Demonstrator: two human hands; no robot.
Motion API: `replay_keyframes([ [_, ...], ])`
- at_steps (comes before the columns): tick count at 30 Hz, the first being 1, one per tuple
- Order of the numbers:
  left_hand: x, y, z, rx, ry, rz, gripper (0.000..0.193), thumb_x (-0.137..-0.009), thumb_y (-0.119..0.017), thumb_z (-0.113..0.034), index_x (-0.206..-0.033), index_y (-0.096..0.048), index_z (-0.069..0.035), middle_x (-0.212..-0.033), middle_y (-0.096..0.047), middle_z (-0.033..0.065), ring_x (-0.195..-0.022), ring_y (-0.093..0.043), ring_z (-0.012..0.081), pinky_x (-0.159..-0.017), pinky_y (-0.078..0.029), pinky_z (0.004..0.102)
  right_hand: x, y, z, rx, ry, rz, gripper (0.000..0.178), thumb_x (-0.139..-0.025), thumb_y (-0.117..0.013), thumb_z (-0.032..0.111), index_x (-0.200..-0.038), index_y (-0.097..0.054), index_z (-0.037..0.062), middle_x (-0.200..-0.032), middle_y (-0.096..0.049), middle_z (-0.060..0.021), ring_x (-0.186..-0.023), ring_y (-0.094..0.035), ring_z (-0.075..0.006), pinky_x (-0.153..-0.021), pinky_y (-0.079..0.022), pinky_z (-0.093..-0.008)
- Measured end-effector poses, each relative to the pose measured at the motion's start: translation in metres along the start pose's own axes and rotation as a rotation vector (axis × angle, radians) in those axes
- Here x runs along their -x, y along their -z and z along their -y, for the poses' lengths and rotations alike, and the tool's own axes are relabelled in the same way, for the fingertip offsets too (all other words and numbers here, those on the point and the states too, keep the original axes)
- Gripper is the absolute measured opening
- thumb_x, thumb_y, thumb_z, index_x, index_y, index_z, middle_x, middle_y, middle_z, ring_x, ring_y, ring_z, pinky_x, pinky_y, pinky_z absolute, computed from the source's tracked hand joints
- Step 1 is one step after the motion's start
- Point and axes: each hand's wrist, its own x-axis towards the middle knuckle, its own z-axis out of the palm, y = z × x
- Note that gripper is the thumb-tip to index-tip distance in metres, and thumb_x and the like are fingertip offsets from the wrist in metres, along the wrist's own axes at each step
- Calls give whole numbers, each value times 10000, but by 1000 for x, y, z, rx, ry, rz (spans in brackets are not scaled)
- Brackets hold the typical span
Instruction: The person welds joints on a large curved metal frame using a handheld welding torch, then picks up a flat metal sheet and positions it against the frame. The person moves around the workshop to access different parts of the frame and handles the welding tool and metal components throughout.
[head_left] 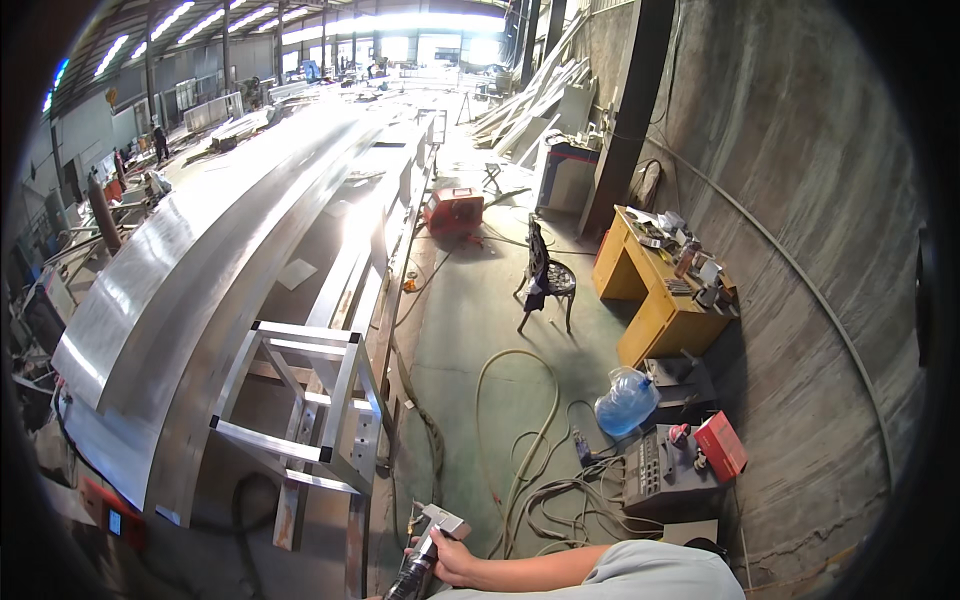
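Observation:
My right hand [455, 562] is low in the middle of the head view, its forearm coming in from the right out of a light grey sleeve. Its fingers are wrapped round a hand-held tool [412, 574] with a blocky silver metal head and a dark ribbed body; the exact kind is unclear. The lower end of the tool runs out of the picture. My left hand is not in view. Just left of the tool stands an open metal frame [340, 430] of square tubes with black end caps, beside long shiny metal sheets [215, 290].
Coiled hoses and cables [575, 505] cover the floor on the right. Beyond them are a control box [660, 480], a blue water bottle [627, 400], a cluttered yellow desk [640, 290] and a black chair [545, 277]. A red machine [453, 212] stands farther off.

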Motion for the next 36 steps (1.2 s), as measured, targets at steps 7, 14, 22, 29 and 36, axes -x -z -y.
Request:
replay_keyframes([
  [7, 26, 17, 40, 66, -85, 44, 302, -982, -618, -250, -1088, -646, 31, -903, -651, 25, -836, -553, 123, -755, -500, 318, -2, -3, -46, 4, 14, 21, 359, -1081, -419, 331, -1336, -362, 85, -1243, -585, -172, -1126, -628, -399, -998, -505, -589],
  [14, 81, 38, 105, 126, -62, 12, 317, -987, -611, -250, -1118, -633, 38, -962, -664, 47, -893, -564, 133, -806, -506, 323, -8, -24, -148, 49, -43, 39, 327, -1068, -462, 344, -1255, -482, 77, -1060, -665, -136, -1011, -688, -353, -884, -569, -531],
  [22, 133, 52, 164, 74, 40, -139, 446, -893, -716, -330, -1114, -581, 33, -887, -634, 66, -827, -559, 152, -769, -500, 337, 10, -105, -214, 152, 20, 13, 365, -1055, -491, 364, -1255, -468, 59, -1116, -625, -113, -844, -707, -291, -718, -602, -427],
  [29, 96, 75, 165, 4, 48, -181, 575, -854, -720, -309, -1299, -508, -12, -917, -661, 169, -835, -650, 250, -797, -514, 380, -37, -125, -205, 197, 137, 44, 436, -1056, -428, 450, -1264, -501, 74, -1113, -645, -82, -761, -701, -245, -668, -592, -402],
  [36, 16, 121, 145, 10, 46, -227, 592, -860, -701, -299, -1339, -472, -36, -860, -657, 146, -710, -634, 236, -704, -512, 362, -127, -152, -162, 181, 191, 35, 534, -1031, -455, 517, -1195, -540, 16, -879, -687, -171, -641, -694, -246, -572, -577, -329],
])
